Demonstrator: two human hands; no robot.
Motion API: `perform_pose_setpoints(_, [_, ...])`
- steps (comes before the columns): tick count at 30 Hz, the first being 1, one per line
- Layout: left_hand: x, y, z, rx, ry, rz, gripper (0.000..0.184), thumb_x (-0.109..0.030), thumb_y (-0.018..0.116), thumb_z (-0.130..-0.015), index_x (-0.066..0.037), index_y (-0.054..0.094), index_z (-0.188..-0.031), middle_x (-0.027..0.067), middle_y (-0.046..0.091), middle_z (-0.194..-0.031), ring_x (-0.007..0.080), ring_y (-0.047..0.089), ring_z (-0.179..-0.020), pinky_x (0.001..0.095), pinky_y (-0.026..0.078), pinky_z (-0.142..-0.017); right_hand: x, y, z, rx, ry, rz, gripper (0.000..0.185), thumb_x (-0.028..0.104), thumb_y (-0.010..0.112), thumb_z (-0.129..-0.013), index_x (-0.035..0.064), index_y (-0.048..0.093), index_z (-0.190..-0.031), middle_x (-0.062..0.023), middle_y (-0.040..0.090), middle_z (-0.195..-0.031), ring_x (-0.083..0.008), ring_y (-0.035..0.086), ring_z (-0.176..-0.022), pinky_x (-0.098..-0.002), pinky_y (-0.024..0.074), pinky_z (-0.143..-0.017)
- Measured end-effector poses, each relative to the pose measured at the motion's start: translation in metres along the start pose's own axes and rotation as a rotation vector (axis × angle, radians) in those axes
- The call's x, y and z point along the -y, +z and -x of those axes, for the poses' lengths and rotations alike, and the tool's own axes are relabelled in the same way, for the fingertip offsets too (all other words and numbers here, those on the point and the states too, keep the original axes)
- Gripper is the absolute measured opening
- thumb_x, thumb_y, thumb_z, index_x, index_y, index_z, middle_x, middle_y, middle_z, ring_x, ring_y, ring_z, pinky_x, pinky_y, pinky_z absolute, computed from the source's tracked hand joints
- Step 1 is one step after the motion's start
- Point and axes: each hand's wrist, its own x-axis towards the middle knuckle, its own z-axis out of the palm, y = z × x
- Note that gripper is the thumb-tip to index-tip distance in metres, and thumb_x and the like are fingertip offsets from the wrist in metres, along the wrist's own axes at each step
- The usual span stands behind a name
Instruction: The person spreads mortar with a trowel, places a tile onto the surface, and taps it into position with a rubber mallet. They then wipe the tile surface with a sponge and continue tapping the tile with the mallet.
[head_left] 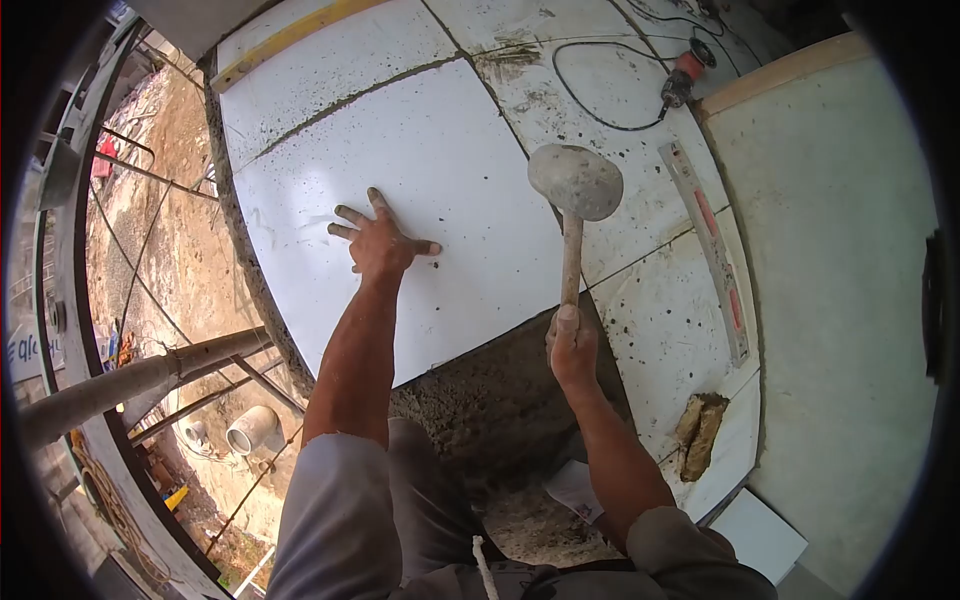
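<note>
A grime-speckled tiled floor (640,345) is bordered by a pale green wall (830,250). On the large white tile (450,150) beside bare mortar (480,390), the left hand (382,245) is spread flat; well apart from it, a rubber mallet (575,182) is gripped by its handle (571,262) in the right hand (573,350).

No text readable: blue lettering (36,348) on pale panel (38,367) at far left too small, distorted.
</note>
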Motion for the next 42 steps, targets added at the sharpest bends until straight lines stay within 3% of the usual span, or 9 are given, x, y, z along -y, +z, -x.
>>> perform_pose_setpoints(5, [-0.004, 0.0, 0.008, 0.054, -0.062, 0.028, 0.135, -0.048, 0.09, -0.043, -0.018, 0.013, -0.15, 0.0337, 0.001, -0.149, 0.0541, 0.006, -0.136, 0.0605, 0.047, -0.091, 0.147, -0.034, -0.018, -0.138, -0.335, -0.285, 0.058, 0.06, 0.032, -0.094, 0.0064, 0.038, -0.073, -0.0014, 0.039, -0.056, -0.0091, 0.035, -0.044, -0.0262, 0.028, -0.04])
perform_pose_setpoints(9, [0.006, 0.018, 0.0, -0.035, -0.001, 0.05, 0.137, -0.049, 0.09, -0.042, -0.016, 0.012, -0.15, 0.0343, 0.0, -0.149, 0.0543, 0.005, -0.136, 0.0599, 0.047, -0.091, 0.096, -0.019, -0.028, -0.149, -0.664, -0.507, 0.061, 0.068, 0.038, -0.089, 0.0073, 0.04, -0.082, -0.0033, 0.04, -0.062, -0.0135, 0.038, -0.052, -0.0285, 0.0364, -0.05])
perform_pose_setpoints(13, [-0.002, 0.006, 0.009, 0.03, -0.014, -0.007, 0.138, -0.054, 0.089, -0.044, -0.016, 0.009, -0.15, 0.0368, 0.004, -0.147, 0.0573, 0.007, -0.135, 0.0501, 0.04, -0.103, -0.075, 0.016, 0.006, -0.09, -0.122, 0.343, 0.049, 0.049, 0.041, -0.096, 0.0039, 0.051, -0.082, -0.0004, 0.043, -0.061, -0.0099, 0.04, -0.049, -0.0286, 0.0348, -0.045])
perform_pose_setpoints(21, [0.001, 0.009, 0.004, 0.054, -0.037, -0.033, 0.138, -0.053, 0.089, -0.043, -0.016, 0.011, -0.15, 0.0385, 0.005, -0.146, 0.0581, 0.009, -0.134, 0.0501, 0.042, -0.102, 0.168, -0.029, -0.044, -0.099, -0.45, -0.334, 0.059, 0.062, 0.03, -0.094, 0.0076, 0.038, -0.073, 0.001, 0.036, -0.054, -0.0094, 0.036, -0.046, -0.0253, 0.0318, -0.043])
perform_pose_setpoints(25, [0.002, 0.006, 0.005, 0.031, -0.041, 0.029, 0.136, -0.048, 0.09, -0.042, -0.015, 0.013, -0.15, 0.0372, 0.002, -0.147, 0.0562, 0.007, -0.135, 0.0544, 0.047, -0.095, 0.096, 0.001, -0.055, -0.172, -0.621, -0.368, 0.059, 0.063, 0.03, -0.093, 0.0073, 0.04, -0.075, -0.0018, 0.041, -0.06, -0.0125, 0.042, -0.054, -0.0284, 0.0369, -0.05])
perform_pose_setpoints(29, [-0.001, 0.007, 0.009, 0.002, -0.003, 0.023, 0.135, -0.047, 0.091, -0.043, -0.013, 0.014, -0.149, 0.0374, 0.002, -0.147, 0.0568, 0.008, -0.134, 0.0536, 0.049, -0.093, -0.059, 0.03, -0.02, -0.122, -0.157, 0.314, 0.047, 0.048, 0.039, -0.097, 0.0082, 0.046, -0.072, 0.0003, 0.042, -0.056, -0.0109, 0.041, -0.049, -0.0288, 0.0343, -0.045])
perform_pose_setpoints(35, [-0.001, 0.005, -0.001, -0.022, -0.043, 0.09, 0.136, -0.047, 0.091, -0.043, -0.016, 0.012, -0.15, 0.0351, 0.0, -0.148, 0.0554, 0.007, -0.135, 0.0577, 0.049, -0.091, 0.15, -0.014, -0.045, 0.033, -0.188, -0.31, 0.054, 0.053, 0.035, -0.097, 0.0098, 0.04, -0.065, 0.0031, 0.036, -0.051, -0.0075, 0.033, -0.042, -0.0251, 0.0283, -0.039])
perform_pose_setpoints(39, [0.0, 0.003, 0.003, 0.017, -0.067, 0.044, 0.136, -0.045, 0.091, -0.043, -0.021, 0.011, -0.15, 0.0335, -0.001, -0.149, 0.0537, 0.005, -0.136, 0.0646, 0.047, -0.087, 0.227, -0.034, -0.067, -0.036, -0.574, -0.399, 0.067, 0.069, 0.038, -0.088, 0.0031, 0.045, -0.094, -0.0075, 0.045, -0.069, -0.0161, 0.04, -0.055, -0.0301, 0.0359, -0.05])
perform_pose_setpoints(42, [-0.001, 0.0, 0.004, 0.062, -0.04, -0.012, 0.139, -0.051, 0.089, -0.044, -0.016, 0.007, -0.15, 0.0385, 0.001, -0.147, 0.0584, 0.007, -0.134, 0.0509, 0.042, -0.101, 0.22, -0.007, -0.09, -0.085, -0.722, -0.458, 0.066, 0.07, 0.034, -0.089, 0.0045, 0.042, -0.09, -0.007, 0.043, -0.066, -0.0159, 0.039, -0.052, -0.0304, 0.0351, -0.048])
